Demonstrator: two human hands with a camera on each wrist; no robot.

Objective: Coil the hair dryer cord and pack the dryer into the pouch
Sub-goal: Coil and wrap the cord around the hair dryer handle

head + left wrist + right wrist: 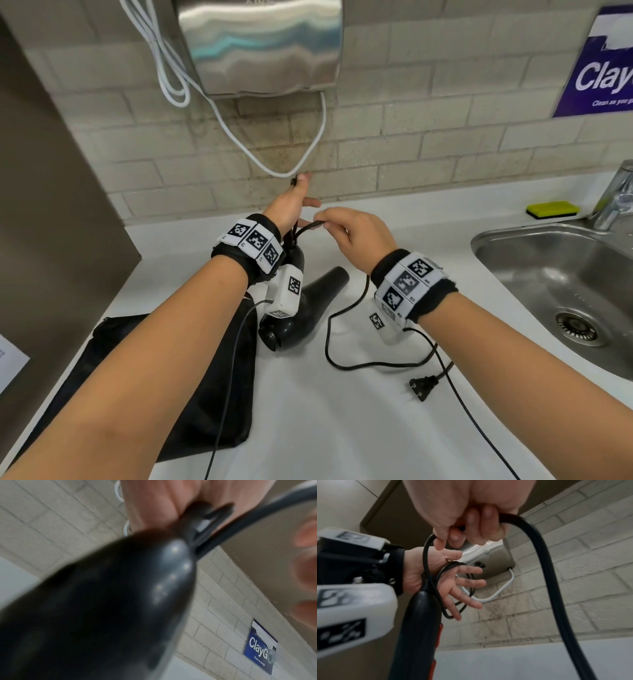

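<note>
Head view: the dryer (308, 305) lies on the white worktop (342, 428), its handle rising under the left wrist. The left hand (291, 205) is held up with fingers straight and spread, and loops of the black cord (329, 329) hang round it. The right hand (352, 233) pinches the cord just beside the left hand. From there the cord drops, curves across the worktop and ends at the plug (424, 385), which lies flat near the right forearm. The black pouch (205, 394) lies flat on the worktop under the left forearm, touching the dryer's rear end. A steel sink (548, 274) is at the right, with a yellow sponge (551, 209) behind it. A hand drier (260, 44) with a white cable (239, 137) hangs on the tiled wall.

Left wrist view: the dryer's handle (102, 608) fills the frame, blurred. The left palm (154, 504) shows above it with cord (257, 509) running off to the right.

Right wrist view: the right hand's fingers (476, 524) curl round the cord (547, 574), a closed grip on it. The left hand (440, 577) has open, straight fingers, with thin cord loops round its palm above the dryer's handle (419, 628).
</note>
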